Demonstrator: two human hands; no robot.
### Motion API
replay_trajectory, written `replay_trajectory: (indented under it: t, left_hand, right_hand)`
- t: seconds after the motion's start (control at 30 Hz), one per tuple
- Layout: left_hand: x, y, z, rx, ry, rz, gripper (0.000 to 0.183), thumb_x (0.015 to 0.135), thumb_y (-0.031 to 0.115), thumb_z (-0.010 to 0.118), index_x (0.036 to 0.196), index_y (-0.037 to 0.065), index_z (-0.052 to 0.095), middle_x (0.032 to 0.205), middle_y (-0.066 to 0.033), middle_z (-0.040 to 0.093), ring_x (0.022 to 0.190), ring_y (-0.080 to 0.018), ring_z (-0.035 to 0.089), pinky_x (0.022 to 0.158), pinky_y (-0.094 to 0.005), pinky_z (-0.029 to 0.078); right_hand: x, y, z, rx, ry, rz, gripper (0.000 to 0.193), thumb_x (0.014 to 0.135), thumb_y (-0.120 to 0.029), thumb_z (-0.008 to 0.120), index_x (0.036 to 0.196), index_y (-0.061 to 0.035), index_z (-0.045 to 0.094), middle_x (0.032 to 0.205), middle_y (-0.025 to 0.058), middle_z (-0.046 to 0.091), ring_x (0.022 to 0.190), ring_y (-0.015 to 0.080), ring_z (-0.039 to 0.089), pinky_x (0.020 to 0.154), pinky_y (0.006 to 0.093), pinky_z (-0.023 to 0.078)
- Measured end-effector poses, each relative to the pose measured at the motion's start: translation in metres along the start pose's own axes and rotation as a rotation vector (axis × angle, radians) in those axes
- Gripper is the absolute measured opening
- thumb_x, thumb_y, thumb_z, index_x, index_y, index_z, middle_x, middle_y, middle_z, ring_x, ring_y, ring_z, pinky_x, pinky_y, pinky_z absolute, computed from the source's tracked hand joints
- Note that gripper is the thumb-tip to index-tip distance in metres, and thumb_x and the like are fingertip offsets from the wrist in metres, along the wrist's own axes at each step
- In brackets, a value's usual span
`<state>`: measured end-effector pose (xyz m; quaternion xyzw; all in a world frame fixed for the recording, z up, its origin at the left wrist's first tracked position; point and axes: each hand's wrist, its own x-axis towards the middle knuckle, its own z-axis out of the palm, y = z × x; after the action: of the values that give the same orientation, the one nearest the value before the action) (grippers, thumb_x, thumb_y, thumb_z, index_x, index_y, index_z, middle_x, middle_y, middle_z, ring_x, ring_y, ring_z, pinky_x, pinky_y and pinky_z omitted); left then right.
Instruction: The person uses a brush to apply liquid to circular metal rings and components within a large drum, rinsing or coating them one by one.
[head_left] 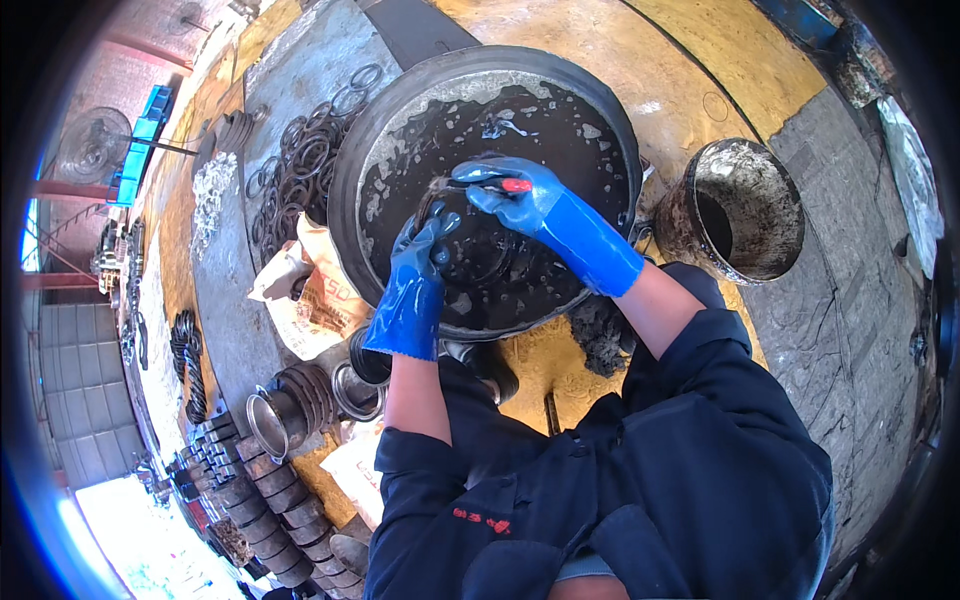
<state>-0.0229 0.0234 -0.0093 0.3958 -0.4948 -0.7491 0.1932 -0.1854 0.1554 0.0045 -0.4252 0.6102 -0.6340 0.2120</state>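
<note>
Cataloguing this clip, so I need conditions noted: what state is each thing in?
Left hand: gloved, fingers curled, grip unclear
Right hand: gloved, closed around red-handled tool
Red-handled tool: held over tub
Tub: open, containing dark, patchy liquid
Bucket: open, residue-coated
Dark rings: heaped loosely
Sack: crumpled

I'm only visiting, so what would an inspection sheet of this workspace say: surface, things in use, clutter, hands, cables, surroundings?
Surface: yellow-and-grey floor, worn and stained.
Job's things: round tub holding dark liquid; tool with red on its handle.
Clutter: dark rings, crumpled sack, metal collars.
Hands: blue-gloved; right hand grips the tool; left hand, over the tub, grip unclear.
Cables: nothing seen that is clearly one.
Surroundings: grimy bucket at right; fan far left.
</note>
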Motion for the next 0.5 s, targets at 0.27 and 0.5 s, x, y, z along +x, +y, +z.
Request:
replay_trajectory:
  t: [0.27,0.5]
  left_hand:
    - [-0.004,0.005,0.003,-0.062,-0.021,0.095,0.031,0.09,0.011,0.063,0.12,0.006,0.063,0.092,-0.0098,0.073,0.043,-0.0039,0.04,0.04,-0.0188,0.028]
    - [0.003,0.004,-0.002,0.003,-0.035,0.176,0.034,0.093,0.012,0.061,0.126,0.005,0.059,0.096,-0.013,0.072,0.041,-0.0061,0.042,0.038,-0.0201,0.03]
  right_hand:
    - [-0.012,0.046,-0.025,-0.315,-0.022,0.327,0.024,0.089,-0.026,0.063,0.106,-0.01,0.069,0.096,0.0115,0.071,0.09,0.0208,0.068,0.083,0.0334,0.053]
    - [-0.031,0.059,-0.007,-0.263,-0.262,0.599,0.028,0.087,-0.034,0.064,0.101,-0.0098,0.07,0.091,0.0083,0.072,0.084,0.0199,0.067,0.079,0.035,0.051]
